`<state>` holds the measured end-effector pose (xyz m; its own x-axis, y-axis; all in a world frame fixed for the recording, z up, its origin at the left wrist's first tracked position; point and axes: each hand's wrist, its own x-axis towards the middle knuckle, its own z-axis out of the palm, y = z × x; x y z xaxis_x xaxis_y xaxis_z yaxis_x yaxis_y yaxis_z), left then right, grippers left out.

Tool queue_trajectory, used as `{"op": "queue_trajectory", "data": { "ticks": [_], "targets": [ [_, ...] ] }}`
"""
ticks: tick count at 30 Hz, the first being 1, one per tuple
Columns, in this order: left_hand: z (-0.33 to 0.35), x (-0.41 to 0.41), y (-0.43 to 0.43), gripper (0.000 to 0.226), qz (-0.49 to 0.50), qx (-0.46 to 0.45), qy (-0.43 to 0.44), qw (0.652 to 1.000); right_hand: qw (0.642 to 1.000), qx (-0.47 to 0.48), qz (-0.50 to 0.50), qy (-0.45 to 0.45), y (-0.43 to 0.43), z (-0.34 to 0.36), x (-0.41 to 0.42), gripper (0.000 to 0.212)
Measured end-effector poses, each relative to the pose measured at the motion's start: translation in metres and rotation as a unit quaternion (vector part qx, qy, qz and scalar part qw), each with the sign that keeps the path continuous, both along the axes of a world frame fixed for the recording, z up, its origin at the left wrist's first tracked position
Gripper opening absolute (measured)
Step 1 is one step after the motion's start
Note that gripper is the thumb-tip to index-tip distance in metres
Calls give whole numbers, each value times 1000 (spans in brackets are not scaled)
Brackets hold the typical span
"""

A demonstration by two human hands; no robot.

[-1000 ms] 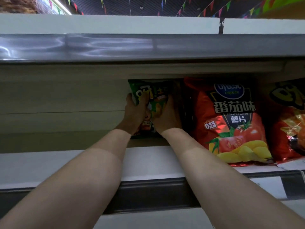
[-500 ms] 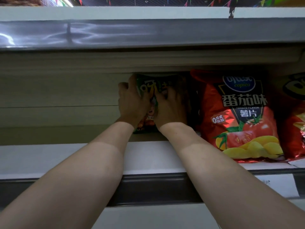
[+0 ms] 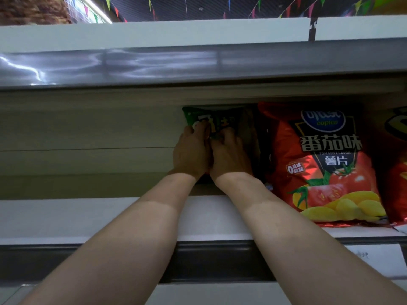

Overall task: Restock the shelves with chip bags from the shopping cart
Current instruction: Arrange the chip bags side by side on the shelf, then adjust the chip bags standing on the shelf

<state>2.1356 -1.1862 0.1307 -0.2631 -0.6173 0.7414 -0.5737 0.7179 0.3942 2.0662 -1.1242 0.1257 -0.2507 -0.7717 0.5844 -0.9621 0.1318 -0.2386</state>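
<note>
head view: we see both our forearms reaching up from the bottom of the frame into a shelf bay (image 3: 88,216) just right of the frame's centre. our left hand (image 3: 191,153) and right hand (image 3: 229,155) sit side by side, touching each other, both on the green chip bag (image 3: 220,119). the bag stands upright deep in the bay, its top edge close under the shelf above (image 3: 198,62). the left hand's thumb lies across the bag's front with the hand wrapped at its left edge. the right hand's fingers curl onto the bag's face, so both hands are clamped on it, neither one apart from it. the bag's lower half is hidden behind the hands.

just to the right stands the red tomato chip bag (image 3: 326,164), nearer the front lip. it is close beside the green one, and we cannot tell whether they touch. another red bag (image 3: 398,172) is cut off at the right edge of the frame. left of the hands the bay shows only its pale back wall. the shopping cart is out of view.

we judge this to be the placing step: the green bag is being seated in its slot beside the tomato bags. next we would need to check that it stands on its own, let go with both hands without tipping it, then draw back for another bag from the cart.
</note>
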Motion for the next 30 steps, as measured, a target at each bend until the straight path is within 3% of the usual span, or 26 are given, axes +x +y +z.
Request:
{"op": "queue_trajectory", "data": {
  "ticks": [11, 18, 27, 30],
  "targets": [
    [0, 3, -8, 45, -4, 35, -21, 999, 999, 34, -6, -12, 2, 1, 8, 51],
    [3, 9, 4, 64, 26, 77, -98, 992, 999, 39, 14, -22, 11, 6, 7, 47],
    [12, 45, 45, 58, 205, 80, -72, 973, 986, 83, 120, -75, 37, 8, 26, 37],
    [11, 67, 63, 55, 255, 94, -54, 961, 978, 23, 199, -48, 45, 5, 33, 36]
  ]
}}
